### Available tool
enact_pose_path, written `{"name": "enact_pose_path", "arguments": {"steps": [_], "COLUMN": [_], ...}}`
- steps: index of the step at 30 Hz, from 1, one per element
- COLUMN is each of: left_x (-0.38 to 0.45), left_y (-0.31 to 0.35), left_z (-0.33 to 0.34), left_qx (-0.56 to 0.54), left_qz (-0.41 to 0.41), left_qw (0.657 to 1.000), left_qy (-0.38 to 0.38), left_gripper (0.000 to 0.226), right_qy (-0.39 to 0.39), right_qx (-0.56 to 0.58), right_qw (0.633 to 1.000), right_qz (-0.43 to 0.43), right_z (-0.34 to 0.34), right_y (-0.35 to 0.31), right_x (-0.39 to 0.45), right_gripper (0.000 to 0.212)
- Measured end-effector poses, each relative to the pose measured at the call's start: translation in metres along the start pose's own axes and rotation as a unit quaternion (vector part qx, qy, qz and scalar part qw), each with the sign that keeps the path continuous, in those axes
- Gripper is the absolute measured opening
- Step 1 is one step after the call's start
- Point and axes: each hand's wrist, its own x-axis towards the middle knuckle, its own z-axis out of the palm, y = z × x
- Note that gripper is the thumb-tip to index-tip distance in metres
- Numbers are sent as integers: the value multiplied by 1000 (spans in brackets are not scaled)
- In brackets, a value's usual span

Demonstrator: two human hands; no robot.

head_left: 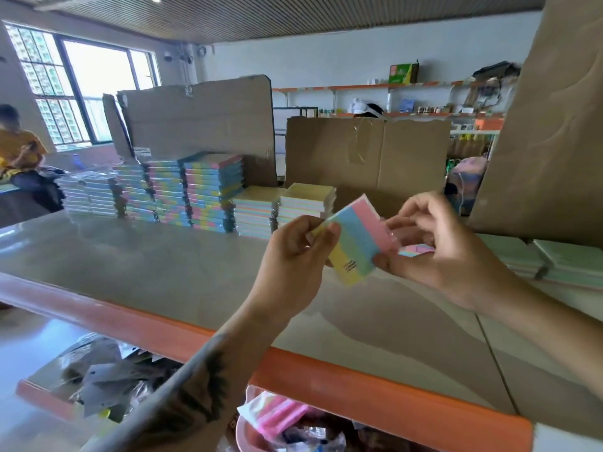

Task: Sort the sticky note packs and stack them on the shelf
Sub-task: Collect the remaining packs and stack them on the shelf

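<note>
I'm in a stockroom with a big window (94, 83) on the left and wall racks (391, 89) of goods at the back. In front of me is the shelf (163, 265), a glossy grey board with an orange front edge. Cardboard sheets (202, 125) stand along its far side, and a tall one rises at my right.

My left hand (297, 252) pinches the pack (360, 239) at its left corner, thumb on top and fingers curled beneath. The pack is striped yellow, blue and pink, tilted, held above the shelf between both hands. My right hand (434, 243) grips its right side, thumb under the lower edge, fingers curled over the pink end. A second pack (417, 250) seems to sit in that palm, though I can't tell for sure.

Stacks (195, 190) of packs stand in a row along the back of the shelf, tallest in the middle, with two shorter yellow-topped piles (284, 207) just beside them on the right. Green pads (554, 259) lie flat at the far right.

Below the shelf I see a bin (257, 435) with pink packs (277, 415) and a lower board holding grey wrappers (104, 380). A person (19, 151) in a yellow top sits at the far left
</note>
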Motion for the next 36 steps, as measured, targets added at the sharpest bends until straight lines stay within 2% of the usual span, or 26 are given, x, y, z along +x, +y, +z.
{"name": "enact_pose_path", "arguments": {"steps": [3,6,9,12,17,21,23,26,29,33,36], "left_x": [5,11,15,15,18,24,27,34,42,57,69], "left_y": [-1,-2,-3,-2,3,2,4,-3,-11,-27,-37], "left_z": [-6,-16,-30,-45,-77,-105,-125,-166,-221,-297,-343], "left_qx": [-17,-28,-45,-34,-9,-35,-38,15,121,334,464], "left_qz": [-28,-57,-97,-116,-142,-160,-155,-114,-63,-36,-34], "left_qw": [999,995,986,982,976,973,973,976,966,912,847], "left_qy": [-26,-79,-128,-145,-162,-166,-165,-186,-221,-236,-258], "left_gripper": [60,65,67,61,64,38,39,62,63,82,77], "right_qy": [-3,-12,-26,-27,-70,-86,-80,-78,-99,-97,-66], "right_qx": [-119,-227,-293,-369,-305,-265,-265,-247,-212,-215,-221], "right_qw": [989,957,929,894,925,935,932,936,950,959,965], "right_qz": [-84,-179,-224,-252,-216,-221,-235,-239,-206,-159,-125], "right_z": [3,8,18,33,54,77,94,124,154,184,199], "right_y": [-4,-10,-16,-19,-26,-36,-45,-57,-67,-88,-102], "right_x": [-5,-3,1,1,12,27,37,53,74,130,187], "right_gripper": [67,60,49,49,57,59,55,49,43,41,49]}}
